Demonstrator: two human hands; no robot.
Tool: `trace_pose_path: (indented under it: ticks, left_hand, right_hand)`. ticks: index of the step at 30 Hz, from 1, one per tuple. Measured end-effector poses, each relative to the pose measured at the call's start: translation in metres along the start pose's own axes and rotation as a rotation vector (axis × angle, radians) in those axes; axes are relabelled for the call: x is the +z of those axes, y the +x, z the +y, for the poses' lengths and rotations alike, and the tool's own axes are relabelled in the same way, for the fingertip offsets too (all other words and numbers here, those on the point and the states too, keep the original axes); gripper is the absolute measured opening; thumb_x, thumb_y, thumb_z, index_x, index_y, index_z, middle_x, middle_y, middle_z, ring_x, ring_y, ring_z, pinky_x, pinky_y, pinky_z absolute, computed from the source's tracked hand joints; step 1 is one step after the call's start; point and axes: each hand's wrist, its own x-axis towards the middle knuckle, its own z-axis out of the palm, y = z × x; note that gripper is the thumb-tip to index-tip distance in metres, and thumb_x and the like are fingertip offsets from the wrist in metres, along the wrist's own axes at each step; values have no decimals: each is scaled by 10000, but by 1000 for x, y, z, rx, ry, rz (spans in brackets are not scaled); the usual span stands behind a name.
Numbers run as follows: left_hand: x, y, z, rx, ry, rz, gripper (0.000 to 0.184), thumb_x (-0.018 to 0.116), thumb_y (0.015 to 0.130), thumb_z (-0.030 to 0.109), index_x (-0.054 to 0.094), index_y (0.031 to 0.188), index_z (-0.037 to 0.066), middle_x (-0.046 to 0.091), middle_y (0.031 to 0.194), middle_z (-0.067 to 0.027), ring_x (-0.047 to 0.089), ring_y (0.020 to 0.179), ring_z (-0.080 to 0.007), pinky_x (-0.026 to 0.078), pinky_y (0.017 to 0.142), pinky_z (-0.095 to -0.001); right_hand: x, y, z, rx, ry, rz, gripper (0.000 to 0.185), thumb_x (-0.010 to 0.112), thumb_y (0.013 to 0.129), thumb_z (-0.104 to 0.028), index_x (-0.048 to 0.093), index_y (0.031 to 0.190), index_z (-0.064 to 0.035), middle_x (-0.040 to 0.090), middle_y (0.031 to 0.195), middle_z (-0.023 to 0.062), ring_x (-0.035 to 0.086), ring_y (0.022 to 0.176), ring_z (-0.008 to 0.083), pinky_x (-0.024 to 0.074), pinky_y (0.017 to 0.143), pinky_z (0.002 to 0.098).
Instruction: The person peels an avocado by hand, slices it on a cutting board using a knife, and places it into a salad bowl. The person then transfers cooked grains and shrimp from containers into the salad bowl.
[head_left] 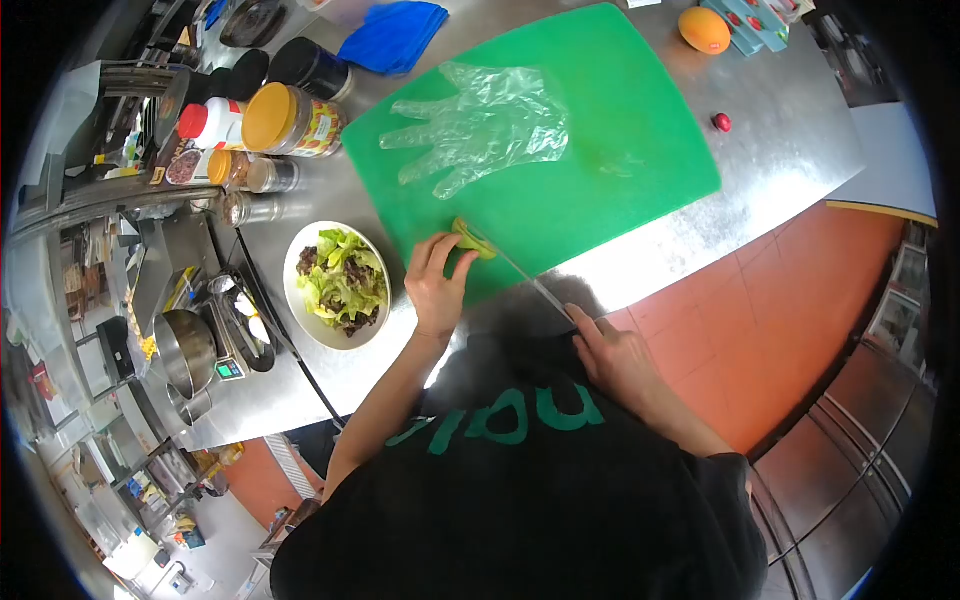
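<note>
Near the front edge of the green cutting board [600,110], my left hand [437,285] pinches a green piece of produce [473,240], which looks like avocado. My right hand [612,350] is closed around the handle of a knife [535,284], whose blade reaches up and left to the green piece. On the board lies a clear plastic glove [490,125], spread flat. A white bowl [292,290] with green and dark red lettuce [343,280] stands left of my left hand.
Jars [290,122] and a red-capped bottle [215,124] stand at the upper left, near a blue cloth [393,36]. An orange fruit [704,31] and a small red item [722,122] lie at the right. A scale [230,369] and metal bowl [184,353] are lower left.
</note>
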Motion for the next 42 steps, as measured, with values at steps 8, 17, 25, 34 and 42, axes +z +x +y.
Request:
trace_pose_path:
  ticks: [8, 17, 25, 34, 42]
  left_hand:
    - [3, 7, 1, 53, 69, 23, 312, 769, 647, 85, 616, 914, 40, 591, 965, -85, 563, 846, -270, 478, 708, -354]
    - [4, 4, -5, 45, 5, 8, 318, 766, 637, 48, 609, 913, 31, 581, 974, -96, 564, 861, -275, 479, 714, -359]
    - [3, 7, -5, 54, -34, -19, 330, 765, 634, 42, 604, 921, 34, 573, 973, -97, 553, 862, -279, 473, 704, -367]
    - [2, 8, -6, 65, -39, -15, 322, 765, 633, 50, 603, 911, 38, 573, 970, -94, 552, 856, -279, 471, 699, -365]
    - [6, 6, -9, 54, -42, -4, 319, 771, 630, 53, 606, 903, 46, 572, 970, -91, 558, 866, -269, 482, 692, -353]
  right_hand:
    - [-2, -7, 0, -29, -47, 0, 457, 579, 837, -101, 455, 1275, -75, 548, 707, 147, 538, 490, 317, 447, 437, 404]
    - [-5, -8, -2, -33, -130, -35, 475, 592, 823, -101, 456, 1277, -85, 537, 689, 126, 539, 482, 287, 452, 434, 385]
    - [-5, -11, 1, -30, -149, -55, 486, 595, 821, -103, 446, 1283, -85, 532, 690, 121, 541, 491, 292, 453, 433, 389]
    - [-4, 7, -8, 12, -159, -121, 452, 566, 838, -113, 423, 1264, -62, 560, 728, 158, 557, 509, 318, 456, 443, 412]
    - [-1, 15, -6, 13, -155, -137, 410, 553, 844, -111, 431, 1230, -48, 575, 730, 175, 575, 539, 335, 464, 468, 425]
